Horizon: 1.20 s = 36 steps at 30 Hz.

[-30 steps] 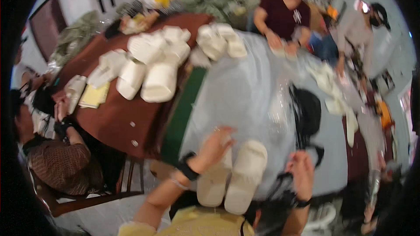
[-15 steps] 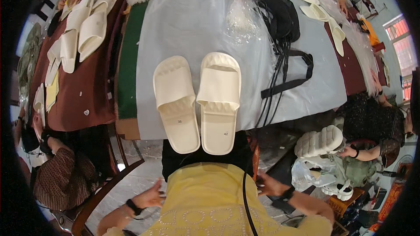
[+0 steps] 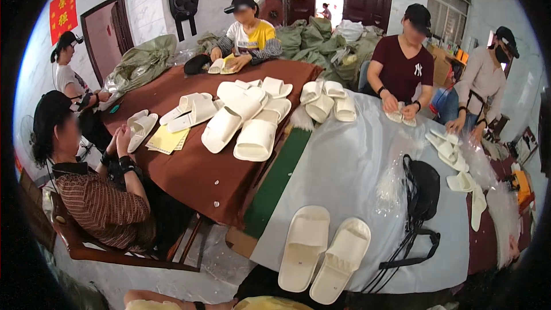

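Observation:
A pair of cream slide slippers [image 3: 323, 252] lies side by side, soles down, at the near edge of the grey-covered table [image 3: 356, 161]. Only a sliver of my left hand [image 3: 215, 306] shows at the bottom edge, past a black wristband; its fingers are hidden. It touches nothing I can see and sits well left of and below the slippers. My right hand is out of the picture. A black bag with straps [image 3: 422, 192] lies right of the slippers, next to crumpled clear plastic bags [image 3: 393, 183].
A brown table [image 3: 189, 166] on the left holds several cream slippers [image 3: 241, 123] and yellow paper [image 3: 166, 139]. Several people sit or stand around both tables handling slippers; one sits on a wooden chair [image 3: 86, 241] at near left. Green sacks [image 3: 310, 40] are piled at the back.
The view has swung up from my lap and the slipper pair to look across both tables. Both hands, earlier low by my yellow shirt, have dropped to or past the bottom edge.

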Available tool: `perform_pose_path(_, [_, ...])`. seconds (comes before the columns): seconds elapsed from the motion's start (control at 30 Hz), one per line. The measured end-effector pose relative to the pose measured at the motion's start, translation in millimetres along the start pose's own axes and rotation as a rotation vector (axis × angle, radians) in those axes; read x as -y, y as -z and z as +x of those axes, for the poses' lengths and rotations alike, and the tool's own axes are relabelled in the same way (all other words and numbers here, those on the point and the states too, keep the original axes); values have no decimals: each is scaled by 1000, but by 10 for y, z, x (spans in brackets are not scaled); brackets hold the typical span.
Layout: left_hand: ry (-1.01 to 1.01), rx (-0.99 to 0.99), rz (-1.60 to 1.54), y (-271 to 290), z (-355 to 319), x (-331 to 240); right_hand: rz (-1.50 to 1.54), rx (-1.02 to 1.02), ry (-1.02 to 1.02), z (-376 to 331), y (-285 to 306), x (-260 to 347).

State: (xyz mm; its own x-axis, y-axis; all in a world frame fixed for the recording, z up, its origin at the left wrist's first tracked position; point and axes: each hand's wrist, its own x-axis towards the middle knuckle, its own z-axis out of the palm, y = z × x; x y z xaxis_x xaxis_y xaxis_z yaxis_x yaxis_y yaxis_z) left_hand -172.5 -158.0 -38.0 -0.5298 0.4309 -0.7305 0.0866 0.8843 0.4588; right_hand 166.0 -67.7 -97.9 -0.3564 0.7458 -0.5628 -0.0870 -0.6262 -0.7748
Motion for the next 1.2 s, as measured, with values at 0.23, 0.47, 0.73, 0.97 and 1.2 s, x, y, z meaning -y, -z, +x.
perform_pose_path(0.23, [-129,78,57,-241,298,-45,-162,-53,54,-24,194,47])
perform_pose_path(0.47, [-221,110,142,-228,551,32,-286,-70,77,-40,193,-80])
perform_pose_path(0.73, [-352,114,228,-96,894,-63,-432,-77,145,87,164,-72])
perform_pose_path(0.97, [-431,208,349,-204,1068,72,-544,-156,123,-262,292,-307])
perform_pose_path(1.2, [-556,286,434,-355,1285,-51,-684,-242,141,-500,465,-276])
